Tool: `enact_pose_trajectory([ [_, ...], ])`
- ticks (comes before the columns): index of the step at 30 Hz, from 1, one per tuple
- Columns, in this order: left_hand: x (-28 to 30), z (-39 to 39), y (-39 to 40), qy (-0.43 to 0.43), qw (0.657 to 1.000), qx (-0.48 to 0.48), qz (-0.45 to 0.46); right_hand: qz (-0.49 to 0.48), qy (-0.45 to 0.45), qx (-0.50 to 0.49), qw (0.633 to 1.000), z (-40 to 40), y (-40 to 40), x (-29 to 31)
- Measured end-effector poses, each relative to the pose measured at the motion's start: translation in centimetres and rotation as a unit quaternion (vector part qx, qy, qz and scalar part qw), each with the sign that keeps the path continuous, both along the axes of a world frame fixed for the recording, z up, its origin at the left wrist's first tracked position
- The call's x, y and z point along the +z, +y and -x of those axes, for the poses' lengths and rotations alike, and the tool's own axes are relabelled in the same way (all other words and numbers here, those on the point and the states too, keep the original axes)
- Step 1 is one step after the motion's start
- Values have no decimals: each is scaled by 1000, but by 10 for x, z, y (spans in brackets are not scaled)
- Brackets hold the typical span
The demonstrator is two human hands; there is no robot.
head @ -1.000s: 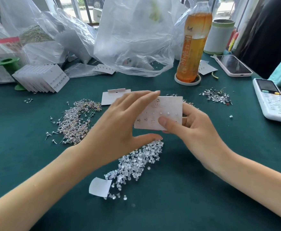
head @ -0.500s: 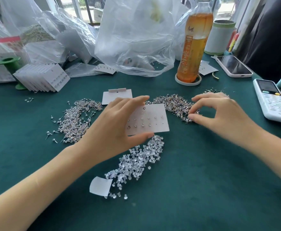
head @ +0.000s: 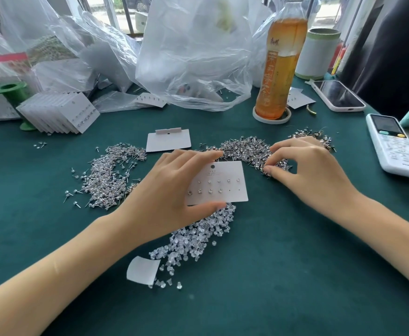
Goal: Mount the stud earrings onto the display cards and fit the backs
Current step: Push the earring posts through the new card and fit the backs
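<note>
While the left hand (head: 174,190) clamps the card (head: 219,183) between thumb and fingers, just above the backs (head: 198,236), the right hand (head: 305,170) pinches into the far stud pile (head: 249,151); whether a stud is caught, one cannot tell. The step looks like picking the next stud; next, its post must meet an empty hole. Counted: three loose heaps, two of studs, with the second (head: 111,175) at left, and one of backs; one spare card (head: 168,140); roughly nine studs mounted, two holes open.
</note>
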State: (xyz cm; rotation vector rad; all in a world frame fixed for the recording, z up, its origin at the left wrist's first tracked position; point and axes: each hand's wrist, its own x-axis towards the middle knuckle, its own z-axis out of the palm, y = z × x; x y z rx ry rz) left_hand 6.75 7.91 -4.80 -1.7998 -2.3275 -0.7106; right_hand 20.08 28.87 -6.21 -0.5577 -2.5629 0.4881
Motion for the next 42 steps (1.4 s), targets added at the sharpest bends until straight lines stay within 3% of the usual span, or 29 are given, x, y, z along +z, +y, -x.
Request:
enact_pose_trajectory([
  [7, 1, 0, 0, 6, 1000, 1, -6, 143, 145, 8, 979, -1, -5, 17],
  [10, 1, 0, 0, 11, 1000, 5, -2, 190, 146, 59, 969, -1, -22, 22],
  [15, -1, -1, 1, 8, 1000, 3, 6, 127, 104, 123, 979, -3, -43, 19],
  [20, -2, -1, 1, 11, 1000, 5, 1, 43, 116, 153, 980, -5, -46, 13],
  [27, -1, -4, 1, -3, 1000, 1, -5, 1, 131, 187, 974, -5, -47, 9],
  [37, -1, -5, 1, -42, 999, 7, -23, 18, 145, 193, 970, -4, -49, 2],
  [42, 1, -6, 1, -58, 998, 4, -23, 83, 145, 179, 970, -3, -49, 2],
])
